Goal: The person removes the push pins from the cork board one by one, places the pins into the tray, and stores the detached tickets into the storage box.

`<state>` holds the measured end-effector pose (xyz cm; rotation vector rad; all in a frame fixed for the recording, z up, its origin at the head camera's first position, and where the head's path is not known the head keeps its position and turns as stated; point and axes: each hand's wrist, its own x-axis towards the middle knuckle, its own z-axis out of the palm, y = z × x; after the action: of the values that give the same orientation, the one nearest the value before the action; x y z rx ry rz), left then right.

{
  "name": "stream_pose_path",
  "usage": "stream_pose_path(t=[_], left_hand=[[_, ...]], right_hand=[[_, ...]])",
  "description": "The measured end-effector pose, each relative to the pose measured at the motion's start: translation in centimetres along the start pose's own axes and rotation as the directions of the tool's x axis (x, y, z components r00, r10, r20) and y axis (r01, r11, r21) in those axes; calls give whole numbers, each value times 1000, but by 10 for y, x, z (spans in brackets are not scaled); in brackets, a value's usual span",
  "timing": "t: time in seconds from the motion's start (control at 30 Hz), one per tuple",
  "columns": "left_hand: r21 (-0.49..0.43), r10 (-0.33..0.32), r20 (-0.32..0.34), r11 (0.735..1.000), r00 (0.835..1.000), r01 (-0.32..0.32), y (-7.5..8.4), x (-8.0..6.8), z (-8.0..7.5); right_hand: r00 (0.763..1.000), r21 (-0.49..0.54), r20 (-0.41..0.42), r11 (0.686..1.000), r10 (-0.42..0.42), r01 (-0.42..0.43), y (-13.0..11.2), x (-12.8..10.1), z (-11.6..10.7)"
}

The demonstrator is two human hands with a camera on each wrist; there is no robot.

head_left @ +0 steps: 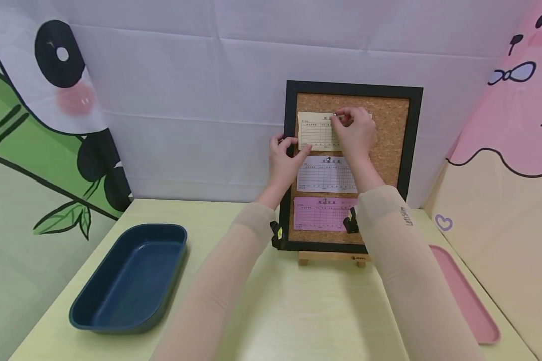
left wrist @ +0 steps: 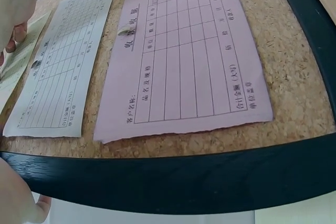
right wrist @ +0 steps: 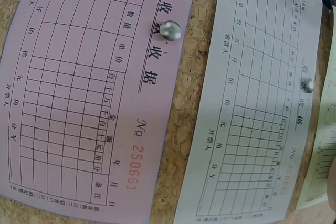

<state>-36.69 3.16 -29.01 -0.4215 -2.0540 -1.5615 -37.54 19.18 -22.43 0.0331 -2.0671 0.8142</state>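
Observation:
A black-framed cork board stands on a small wooden easel. Three slips are on it: a yellow slip at the top, a white slip in the middle and a pink slip at the bottom. My right hand pinches a silver push pin at the yellow slip's top edge. My left hand lies over the board's left frame, and its fingertips press the yellow slip's lower left corner. A pin holds the pink slip, and another pin holds the white slip.
A dark blue tray sits on the pale table at the left. A flat pink tray lies at the right edge. Printed cloth backdrops hang behind and at both sides.

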Motion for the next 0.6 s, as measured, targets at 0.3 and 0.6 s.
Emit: stream_pose_path(t=[0.3,0.6], left_hand=[[45,8,-39,999,999,-6,-1,2,-1],[42,-1,-38,999,999,3,-1,3,-2]], right_hand=[[999,-26,-19,999,-32,32,-1,1,2],[992,-106,-1,987,-123,122,2,4,4]])
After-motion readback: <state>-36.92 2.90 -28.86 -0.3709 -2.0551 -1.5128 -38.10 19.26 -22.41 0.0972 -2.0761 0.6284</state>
